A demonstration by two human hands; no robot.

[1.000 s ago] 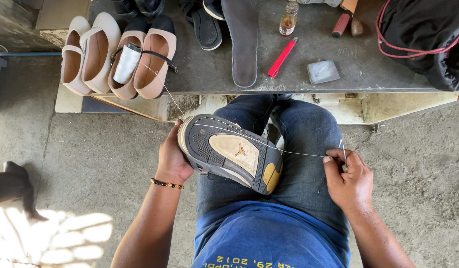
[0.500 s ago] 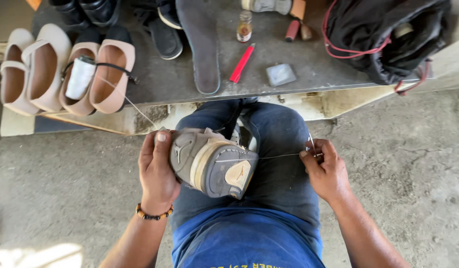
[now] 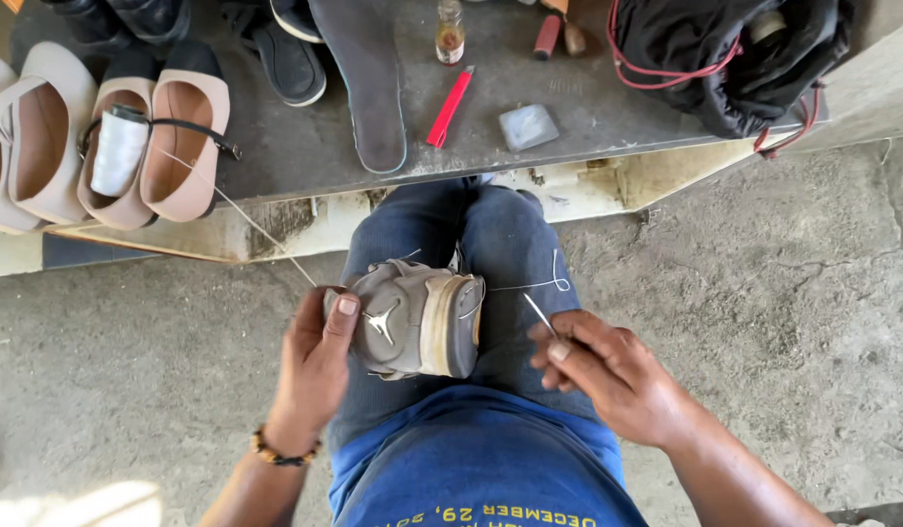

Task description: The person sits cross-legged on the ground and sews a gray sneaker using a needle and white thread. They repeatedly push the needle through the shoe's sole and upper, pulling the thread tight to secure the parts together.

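1. The left hand grips the grey shoe on the person's lap, thumb pressed on its side.
2. The right hand pinches a needle, forearm angled in from the near right.
3. White thread runs far-left towards the surface.

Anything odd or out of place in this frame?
One thing: a white thread spool sits inside a beige flat shoe on the grey bench, not on the bench top. Nothing looks spilled or damaged.

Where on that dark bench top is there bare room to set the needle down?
Bare patches on the bench top: between the pink flats and the loose insole, and between the grey block and the black bag. Crowded: the left end with shoes, and around the red tool.
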